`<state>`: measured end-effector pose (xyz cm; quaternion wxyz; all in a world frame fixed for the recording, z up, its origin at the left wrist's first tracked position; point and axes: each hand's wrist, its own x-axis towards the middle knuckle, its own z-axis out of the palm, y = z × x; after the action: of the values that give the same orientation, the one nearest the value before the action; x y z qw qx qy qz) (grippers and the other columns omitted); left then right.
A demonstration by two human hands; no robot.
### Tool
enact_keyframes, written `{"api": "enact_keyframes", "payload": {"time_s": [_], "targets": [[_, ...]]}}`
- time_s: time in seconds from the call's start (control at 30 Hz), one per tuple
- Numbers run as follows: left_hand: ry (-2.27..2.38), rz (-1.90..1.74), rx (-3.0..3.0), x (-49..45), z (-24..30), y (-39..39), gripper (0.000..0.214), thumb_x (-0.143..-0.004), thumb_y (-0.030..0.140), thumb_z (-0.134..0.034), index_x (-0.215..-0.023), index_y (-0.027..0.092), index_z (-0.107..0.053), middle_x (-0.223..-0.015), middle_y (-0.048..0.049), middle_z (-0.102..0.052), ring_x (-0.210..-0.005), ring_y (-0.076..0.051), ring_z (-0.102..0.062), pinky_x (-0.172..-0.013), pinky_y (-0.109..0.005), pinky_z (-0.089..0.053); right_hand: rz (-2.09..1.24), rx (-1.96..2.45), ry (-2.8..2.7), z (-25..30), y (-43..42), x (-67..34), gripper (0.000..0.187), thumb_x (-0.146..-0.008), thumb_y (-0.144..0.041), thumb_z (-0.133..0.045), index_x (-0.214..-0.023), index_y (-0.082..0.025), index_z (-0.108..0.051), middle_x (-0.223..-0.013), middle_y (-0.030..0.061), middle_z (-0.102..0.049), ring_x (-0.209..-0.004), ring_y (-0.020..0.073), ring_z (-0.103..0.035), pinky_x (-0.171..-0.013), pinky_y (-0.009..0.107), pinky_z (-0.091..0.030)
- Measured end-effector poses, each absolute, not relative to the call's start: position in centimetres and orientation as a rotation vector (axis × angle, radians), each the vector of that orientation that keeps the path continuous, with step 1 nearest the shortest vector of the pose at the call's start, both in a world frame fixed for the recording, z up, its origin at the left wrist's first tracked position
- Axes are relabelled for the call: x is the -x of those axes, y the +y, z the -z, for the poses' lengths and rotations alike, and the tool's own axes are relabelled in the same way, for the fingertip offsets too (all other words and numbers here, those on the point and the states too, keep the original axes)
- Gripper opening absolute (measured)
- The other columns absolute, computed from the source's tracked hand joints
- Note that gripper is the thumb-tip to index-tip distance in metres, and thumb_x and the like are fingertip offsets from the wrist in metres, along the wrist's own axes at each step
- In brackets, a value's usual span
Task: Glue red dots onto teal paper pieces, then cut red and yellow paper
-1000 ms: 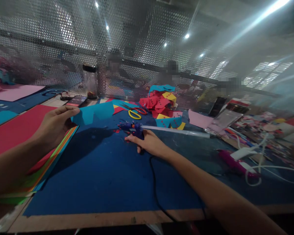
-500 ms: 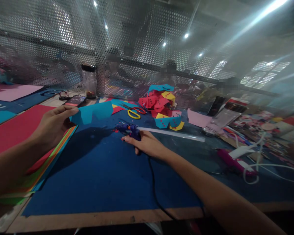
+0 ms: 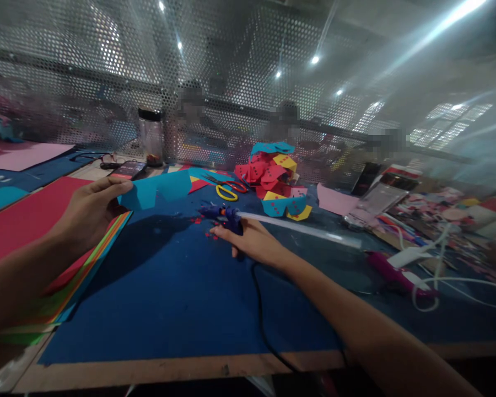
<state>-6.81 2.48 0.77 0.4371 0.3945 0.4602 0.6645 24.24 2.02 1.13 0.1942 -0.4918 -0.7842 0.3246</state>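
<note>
Between the thumb and fingers of my left hand point(image 3: 95, 207) is one end of a folded blue paper strip point(image 3: 161, 190), raised above the table at left of centre. My right hand point(image 3: 252, 240) is closed round the handle of a dark blue glue gun point(image 3: 227, 215), its nozzle pointing left below the strip. A long clear glue stick point(image 3: 301, 226) juts from the gun's back to the right. A black cord point(image 3: 262, 325) runs down from under the hand past the table's front edge. Small red paper scraps point(image 3: 196, 220) lie near the nozzle.
Yellow-and-red scissors point(image 3: 226, 191) lie behind the gun, beside a pile of folded red, blue and yellow paper pieces point(image 3: 268, 173). Coloured sheets point(image 3: 33, 220) are stacked at left. A jar point(image 3: 151, 138) and phone point(image 3: 130, 169) stand behind; a purple tool point(image 3: 397, 274) with white cord lies right.
My right hand has shifted slightly to the right with the glue gun, and the nozzle is a little farther from the paper strip. The left hand and strip have hardly moved.
</note>
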Motion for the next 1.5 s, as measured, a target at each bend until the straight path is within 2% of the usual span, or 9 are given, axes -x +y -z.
{"api": "enact_keyframes", "payload": {"time_s": [0.07,0.17,0.33,0.47,0.7,0.9,1.07,1.37,1.5], "targets": [[1.145,-1.644,-0.983,6.8,-0.7,2.5,0.032,-0.054,0.032,-0.089,-0.075,0.018,-0.07,-0.077,0.0023,-0.064,-0.074,-0.013,-0.058,-0.061,-0.021,-0.05,-0.798,1.428,-2.189,-1.5,2.5,-24.6,0.045,-0.095,-0.053,-0.056,-0.12,-0.018,-0.069,-0.056,-0.0013,-0.064,-0.061,0.0167,-0.065,-0.065,0.027,-0.049],[1.157,-1.632,-0.991,6.8,-0.7,2.5,0.029,-0.055,0.031,-0.088,-0.075,0.018,-0.071,-0.078,0.0012,-0.064,-0.074,-0.013,-0.058,-0.06,-0.02,-0.05,-0.715,1.488,-2.201,-1.7,3.3,-25.0,0.048,-0.095,-0.052,-0.054,-0.127,-0.018,-0.066,-0.052,-0.0023,-0.062,-0.057,0.0169,-0.064,-0.062,0.027,-0.047],[1.153,-1.644,-1.001,6.8,-0.7,2.5,0.023,-0.058,0.029,-0.086,-0.072,0.018,-0.071,-0.076,0.0011,-0.063,-0.072,-0.013,-0.057,-0.061,-0.022,-0.05,-0.768,1.431,-2.268,-0.9,3.7,-24.8,0.047,-0.096,-0.054,-0.052,-0.128,-0.022,-0.065,-0.058,-0.0018,-0.064,-0.057,0.0169,-0.065,-0.057,0.026,-0.046],[1.159,-1.638,-1.008,6.8,-0.8,2.4,0.024,-0.057,0.03,-0.086,-0.073,0.019,-0.072,-0.076,0.0013,-0.065,-0.072,-0.014,-0.058,-0.061,-0.022,-0.049,-0.875,1.386,-2.229,-0.7,3.4,-24.6,0.047,-0.093,-0.054,-0.055,-0.124,-0.021,-0.067,-0.064,-0.0003,-0.067,-0.053,0.0154,-0.064,-0.056,0.026,-0.047],[1.143,-1.641,-1.015,6.9,-0.6,2.6,0.028,-0.056,0.032,-0.089,-0.073,0.018,-0.072,-0.076,0.0019,-0.064,-0.072,-0.012,-0.057,-0.061,-0.021,-0.049,-0.774,1.448,-2.225,-1.0,3.9,-24.7,0.049,-0.094,-0.053,-0.054,-0.128,-0.018,-0.065,-0.052,-0.0015,-0.063,-0.064,0.0189,-0.067,-0.066,0.028,-0.048],[1.137,-1.623,-1.012,7.1,-0.4,2.7,0.029,-0.056,0.033,-0.089,-0.074,0.018,-0.072,-0.076,0.0015,-0.064,-0.073,-0.013,-0.058,-0.061,-0.022,-0.05,-0.821,1.546,-2.201,-0.8,4.4,-24.7,0.055,-0.093,-0.059,-0.052,-0.12,-0.014,-0.068,-0.055,0.0009,-0.066,-0.049,0.0158,-0.06,-0.057,0.028,-0.046],[1.136,-1.64,-1.028,6.9,-0.4,2.7,0.026,-0.058,0.032,-0.087,-0.074,0.018,-0.072,-0.075,0.0018,-0.065,-0.071,-0.013,-0.058,-0.061,-0.023,-0.05,-0.871,1.511,-2.178,-0.8,4.4,-24.8,0.055,-0.093,-0.058,-0.053,-0.122,-0.013,-0.068,-0.057,0.0029,-0.068,-0.048,0.0158,-0.059,-0.055,0.028,-0.047],[1.158,-1.629,-0.998,7.0,-0.7,2.6,0.025,-0.056,0.029,-0.088,-0.072,0.018,-0.072,-0.074,0.0015,-0.065,-0.072,-0.013,-0.058,-0.061,-0.023,-0.051,-0.985,1.437,-2.113,-0.4,4.6,-24.7,0.054,-0.092,-0.055,-0.057,-0.124,-0.012,-0.065,-0.061,0.005,-0.07,-0.054,0.0177,-0.064,-0.055,0.029,-0.05],[1.154,-1.641,-0.997,6.9,-0.6,2.7,0.026,-0.055,0.03,-0.088,-0.073,0.018,-0.072,-0.075,0.0015,-0.066,-0.072,-0.013,-0.059,-0.061,-0.022,-0.051,-0.914,1.442,-2.133,-0.5,4.4,-24.7,0.054,-0.092,-0.056,-0.057,-0.124,-0.013,-0.064,-0.058,0.0042,-0.069,-0.059,0.0196,-0.067,-0.059,0.029,-0.051]]}}
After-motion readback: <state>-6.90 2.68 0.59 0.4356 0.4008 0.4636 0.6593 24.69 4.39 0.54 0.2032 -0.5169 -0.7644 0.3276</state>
